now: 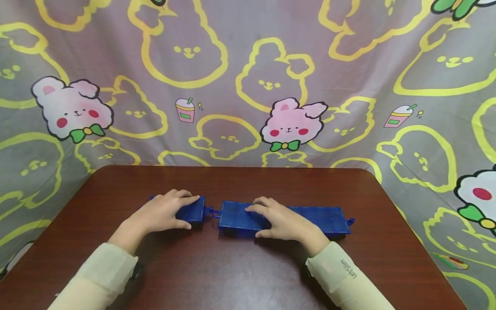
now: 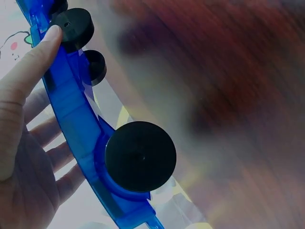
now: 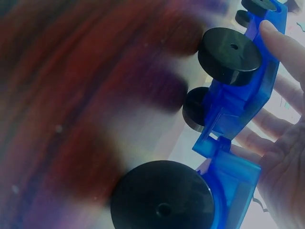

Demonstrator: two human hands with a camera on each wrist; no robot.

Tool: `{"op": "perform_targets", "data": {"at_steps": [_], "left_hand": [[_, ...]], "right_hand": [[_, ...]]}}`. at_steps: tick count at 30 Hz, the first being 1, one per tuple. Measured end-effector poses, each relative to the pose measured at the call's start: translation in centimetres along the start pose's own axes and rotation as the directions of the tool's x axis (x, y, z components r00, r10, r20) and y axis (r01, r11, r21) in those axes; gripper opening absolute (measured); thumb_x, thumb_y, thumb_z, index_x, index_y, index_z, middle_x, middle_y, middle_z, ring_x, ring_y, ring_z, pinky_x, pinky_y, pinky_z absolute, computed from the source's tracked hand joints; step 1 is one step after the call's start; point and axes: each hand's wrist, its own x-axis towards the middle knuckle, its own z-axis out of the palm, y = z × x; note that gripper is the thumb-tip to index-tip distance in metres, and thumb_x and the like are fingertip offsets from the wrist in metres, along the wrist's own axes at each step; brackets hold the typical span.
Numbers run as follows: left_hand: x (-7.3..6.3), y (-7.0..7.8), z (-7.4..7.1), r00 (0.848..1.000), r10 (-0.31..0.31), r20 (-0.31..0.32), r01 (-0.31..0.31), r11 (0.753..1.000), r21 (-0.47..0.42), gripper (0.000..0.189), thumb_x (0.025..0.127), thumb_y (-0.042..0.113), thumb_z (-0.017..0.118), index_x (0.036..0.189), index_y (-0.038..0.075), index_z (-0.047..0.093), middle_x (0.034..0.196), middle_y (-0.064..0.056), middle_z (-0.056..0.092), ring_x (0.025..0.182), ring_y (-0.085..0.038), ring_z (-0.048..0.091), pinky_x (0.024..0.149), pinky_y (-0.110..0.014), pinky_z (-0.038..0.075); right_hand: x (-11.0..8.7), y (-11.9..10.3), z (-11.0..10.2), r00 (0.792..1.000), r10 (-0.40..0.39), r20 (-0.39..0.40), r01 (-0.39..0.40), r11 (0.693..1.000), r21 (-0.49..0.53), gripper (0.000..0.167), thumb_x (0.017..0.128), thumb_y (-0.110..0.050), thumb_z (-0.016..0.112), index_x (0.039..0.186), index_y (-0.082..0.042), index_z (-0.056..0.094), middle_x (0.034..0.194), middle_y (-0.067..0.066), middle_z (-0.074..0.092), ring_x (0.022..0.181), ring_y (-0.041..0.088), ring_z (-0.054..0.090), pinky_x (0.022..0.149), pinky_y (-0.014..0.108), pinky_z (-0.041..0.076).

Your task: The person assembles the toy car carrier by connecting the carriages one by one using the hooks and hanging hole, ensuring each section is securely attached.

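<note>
My left hand [image 1: 164, 211] grips a blue plastic toy train car [image 2: 71, 114], thumb on the near side and fingers on the far side. Black wheels [image 2: 140, 156] show along that car's underside. With my right hand [image 1: 284, 221] I hold a second blue toy train car [image 1: 236, 215] by its sides. Another blue car [image 1: 321, 218] extends to the right behind it, joined by a coupling [image 3: 212, 143] that the hand hides in the head view. The left car's hook [image 1: 211, 209] sits right by the ring [image 1: 216, 214] of the middle car.
The cars lie in a row across a dark brown wooden table [image 1: 228, 275]. A second hook [image 1: 350, 222] sticks out at the row's right end. Behind the table hangs a patterned curtain [image 1: 217, 99], close along its back edge.
</note>
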Motion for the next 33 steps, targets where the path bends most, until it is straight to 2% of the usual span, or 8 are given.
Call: {"op": "perform_targets", "data": {"at_steps": [12,33], "left_hand": [[-0.55,0.54,-0.06,1.000,0.010,0.016,-0.010,1.000,0.006,0.080,0.077,0.047,0.082,0.145,0.014,0.053,0.137,-0.016,0.057,0.120,-0.035,0.057,0.089,-0.059,0.051],[-0.50,1.00,0.57,0.999,0.050,0.001,-0.050,0.999,0.004,0.079,0.076,0.047,0.083,0.143,0.014,0.055,0.135,-0.016,0.058,0.119,-0.034,0.058,0.086,-0.055,0.054]], "right_hand": [[-0.14,-0.02,-0.10,1.000,0.005,0.001,-0.005,1.000,0.015,0.063,0.086,-0.036,0.078,0.143,-0.022,0.052,0.144,0.010,0.048,0.128,0.027,0.049,0.106,0.047,0.047],[-0.06,-0.03,0.10,1.000,-0.010,-0.009,0.010,1.000,-0.006,0.063,0.086,-0.036,0.078,0.142,-0.022,0.053,0.142,0.007,0.048,0.128,0.024,0.049,0.106,0.046,0.047]]}}
